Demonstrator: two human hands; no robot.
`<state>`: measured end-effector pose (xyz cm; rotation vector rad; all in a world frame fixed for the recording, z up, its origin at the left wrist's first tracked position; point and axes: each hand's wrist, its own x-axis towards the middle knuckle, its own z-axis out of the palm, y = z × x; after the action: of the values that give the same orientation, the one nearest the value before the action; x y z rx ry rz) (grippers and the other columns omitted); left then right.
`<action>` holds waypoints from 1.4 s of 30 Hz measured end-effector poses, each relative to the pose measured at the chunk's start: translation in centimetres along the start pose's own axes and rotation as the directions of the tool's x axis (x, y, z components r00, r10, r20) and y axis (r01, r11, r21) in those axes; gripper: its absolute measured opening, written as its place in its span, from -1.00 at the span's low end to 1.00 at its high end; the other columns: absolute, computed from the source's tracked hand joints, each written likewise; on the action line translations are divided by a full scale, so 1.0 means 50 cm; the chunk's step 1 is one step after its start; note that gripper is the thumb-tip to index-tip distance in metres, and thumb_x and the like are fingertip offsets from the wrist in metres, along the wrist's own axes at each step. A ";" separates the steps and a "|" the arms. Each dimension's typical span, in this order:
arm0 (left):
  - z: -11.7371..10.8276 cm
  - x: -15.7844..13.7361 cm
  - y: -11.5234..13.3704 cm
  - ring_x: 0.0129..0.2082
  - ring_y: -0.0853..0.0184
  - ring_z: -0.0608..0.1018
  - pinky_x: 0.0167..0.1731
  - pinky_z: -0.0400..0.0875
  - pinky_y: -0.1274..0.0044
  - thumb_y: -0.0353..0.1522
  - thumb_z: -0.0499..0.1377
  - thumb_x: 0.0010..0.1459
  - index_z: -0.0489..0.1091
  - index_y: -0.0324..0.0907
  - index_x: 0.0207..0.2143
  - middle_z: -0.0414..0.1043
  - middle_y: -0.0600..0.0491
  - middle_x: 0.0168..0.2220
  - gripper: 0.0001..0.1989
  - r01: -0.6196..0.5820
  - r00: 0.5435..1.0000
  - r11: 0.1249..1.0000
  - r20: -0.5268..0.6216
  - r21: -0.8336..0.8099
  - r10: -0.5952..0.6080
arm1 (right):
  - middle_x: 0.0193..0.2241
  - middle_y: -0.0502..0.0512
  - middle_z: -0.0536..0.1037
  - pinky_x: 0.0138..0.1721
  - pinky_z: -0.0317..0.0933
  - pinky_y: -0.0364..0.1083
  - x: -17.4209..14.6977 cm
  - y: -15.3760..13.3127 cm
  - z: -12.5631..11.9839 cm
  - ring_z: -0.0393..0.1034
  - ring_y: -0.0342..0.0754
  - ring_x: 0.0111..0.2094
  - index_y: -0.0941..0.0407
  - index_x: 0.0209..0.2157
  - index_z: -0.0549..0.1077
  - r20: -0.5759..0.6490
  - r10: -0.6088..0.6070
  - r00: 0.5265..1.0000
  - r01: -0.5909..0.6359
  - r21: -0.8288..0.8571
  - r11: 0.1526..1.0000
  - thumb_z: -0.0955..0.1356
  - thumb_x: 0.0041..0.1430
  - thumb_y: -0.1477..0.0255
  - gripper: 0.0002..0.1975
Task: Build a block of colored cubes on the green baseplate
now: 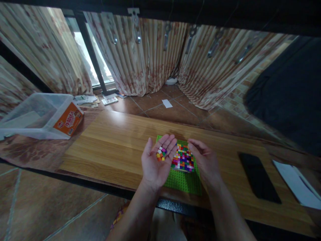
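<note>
My left hand (155, 169) is palm up over the left side of a green studded baseplate (182, 182). Several small toy bricks (161, 153) in white, orange, yellow, green and purple lie in its palm, with the fingers stretched out beneath them. On the baseplate stands a block of multicoloured toy bricks (183, 159), its left part behind my left fingers. At the block's upper right edge is my right hand (206, 164), thumb and forefinger pinched together. Whatever is between those fingertips is too small to make out.
The wooden board (107, 144) lies on the table. At its right are a black phone-like slab (259, 177) and white paper (297, 184). A clear plastic bin (37, 117) with an orange label stands at the left. Metal hooks (165, 36) hang above, before the curtains.
</note>
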<state>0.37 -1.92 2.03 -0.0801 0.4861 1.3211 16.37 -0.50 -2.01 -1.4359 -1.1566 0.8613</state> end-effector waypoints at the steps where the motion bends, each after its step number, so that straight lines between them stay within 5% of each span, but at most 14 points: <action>1: 0.001 -0.001 -0.001 0.06 0.13 0.47 0.10 0.30 0.36 -0.13 0.08 0.18 0.48 -0.36 -0.17 0.48 -0.25 -0.03 -0.55 0.012 1.000 1.000 0.014 0.001 -0.012 | -0.19 0.09 0.60 -0.05 0.27 0.07 -0.005 -0.010 0.001 0.46 0.01 -0.15 0.04 -0.22 0.57 -0.031 -0.072 0.997 0.071 -0.034 0.997 0.41 0.05 0.24 -0.74; 3: 0.003 -0.002 -0.004 0.10 0.11 0.44 0.10 0.30 0.35 -0.10 0.06 0.19 0.47 -0.35 -0.15 0.45 -0.26 0.01 -0.52 0.044 0.999 0.999 0.028 0.008 -0.044 | -0.21 0.07 0.58 -0.03 0.26 0.07 -0.018 -0.034 0.007 0.44 0.01 -0.14 0.02 -0.27 0.57 -0.030 -0.219 0.975 0.214 -0.118 0.970 0.38 0.11 0.28 -0.82; 8: 0.007 -0.004 -0.005 0.15 0.12 0.39 0.10 0.28 0.39 -0.06 0.03 0.20 0.44 -0.34 -0.06 0.43 -0.24 0.05 -0.47 0.078 0.996 0.997 0.044 0.017 -0.079 | -0.23 0.06 0.54 -0.06 0.27 0.06 -0.049 -0.079 0.034 0.40 0.01 -0.13 -0.03 -0.26 0.57 0.279 -0.375 0.884 0.435 -0.198 0.878 0.37 0.16 0.39 -0.86; 17: 0.010 -0.011 -0.006 0.13 0.19 0.40 0.00 0.35 0.53 -0.06 0.01 0.22 0.42 -0.37 -0.04 0.36 -0.26 0.11 -0.44 0.129 0.988 0.992 0.084 -0.007 -0.128 | -0.26 0.07 0.52 -0.12 0.26 0.05 -0.053 -0.077 0.041 0.36 0.01 -0.17 -0.02 -0.24 0.58 0.321 -0.424 0.847 0.520 -0.333 0.787 0.34 0.20 0.39 -0.84; 22: 0.007 -0.006 -0.007 0.10 0.13 0.43 0.05 0.34 0.43 -0.08 0.04 0.20 0.45 -0.37 -0.09 0.42 -0.27 0.05 -0.48 0.103 0.994 0.995 0.035 -0.015 -0.102 | -0.25 0.06 0.51 -0.09 0.25 0.02 -0.040 -0.072 0.014 0.39 0.00 -0.16 -0.02 -0.28 0.58 0.241 -0.409 0.880 0.471 -0.327 0.819 0.32 0.23 0.33 -0.83; 26: 0.000 0.004 -0.001 -0.11 0.23 0.55 -0.01 0.39 0.43 -0.20 0.11 0.17 0.48 -0.34 -0.21 0.53 -0.20 -0.18 -0.63 -0.035 0.990 0.998 -0.138 -0.049 0.027 | -0.29 0.06 0.52 -0.08 0.24 0.02 -0.013 -0.044 -0.035 0.41 0.01 -0.18 0.02 -0.38 0.59 0.046 -0.333 0.942 0.331 -0.303 0.894 0.40 0.12 0.26 -0.85; 32: -0.003 0.009 0.006 -0.32 0.34 0.55 -0.18 0.46 0.51 -0.24 0.12 0.16 0.48 -0.35 -0.33 0.52 -0.13 -0.34 -0.69 -0.072 0.976 0.995 -0.209 -0.066 0.057 | -0.31 0.07 0.54 -0.12 0.25 0.03 0.007 0.003 -0.062 0.43 0.01 -0.22 0.05 -0.42 0.60 0.077 -0.136 0.988 0.151 -0.258 0.954 0.43 0.04 0.22 -0.80; 42: -0.005 0.009 0.005 -0.35 0.36 0.54 -0.20 0.45 0.51 -0.25 0.13 0.15 0.47 -0.35 -0.36 0.50 -0.11 -0.35 -0.70 -0.063 0.979 0.996 -0.198 -0.059 0.050 | -0.25 0.07 0.52 -0.06 0.22 0.05 0.012 0.013 -0.044 0.41 0.02 -0.18 0.03 -0.47 0.59 0.088 -0.144 0.986 0.158 -0.190 0.969 0.45 0.00 0.29 -0.88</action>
<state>0.12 -1.53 1.71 -0.2546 0.6167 1.3924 18.71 -0.52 -2.19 -1.4622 -1.4207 0.7140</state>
